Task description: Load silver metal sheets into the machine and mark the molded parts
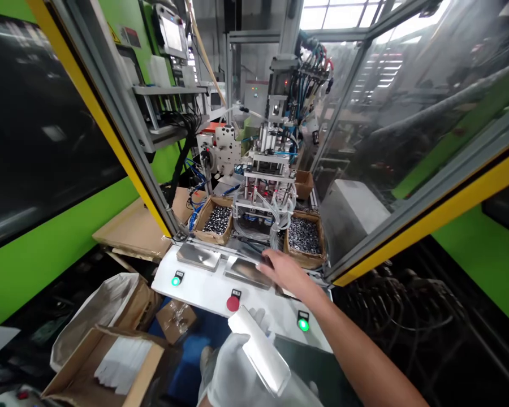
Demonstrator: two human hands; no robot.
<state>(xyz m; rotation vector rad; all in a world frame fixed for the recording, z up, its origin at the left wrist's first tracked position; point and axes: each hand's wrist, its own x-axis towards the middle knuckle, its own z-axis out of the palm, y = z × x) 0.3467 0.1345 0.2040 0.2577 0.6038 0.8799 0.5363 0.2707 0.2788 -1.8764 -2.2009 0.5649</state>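
Note:
My left hand (237, 370), in a white glove, is closed around a stack of flat metal plates (261, 353) held low in front of me. My bare right hand (285, 272) reaches forward over the white control panel (203, 291), fingers stretched out and resting on a flat metal plate (248, 270) in the right-hand slot. A second metal plate (198, 255) lies in the left slot. Behind both slots stands the assembly machine (265, 181) with hoses and pneumatic parts.
Two cardboard trays of small dark metal parts (217, 220) (304, 236) flank the machine. The panel carries two green buttons (176, 281) (303, 324) and a red button (233, 303). Open cardboard boxes (110, 362) sit low left. Yellow-edged guard frames (110, 130) stand on both sides.

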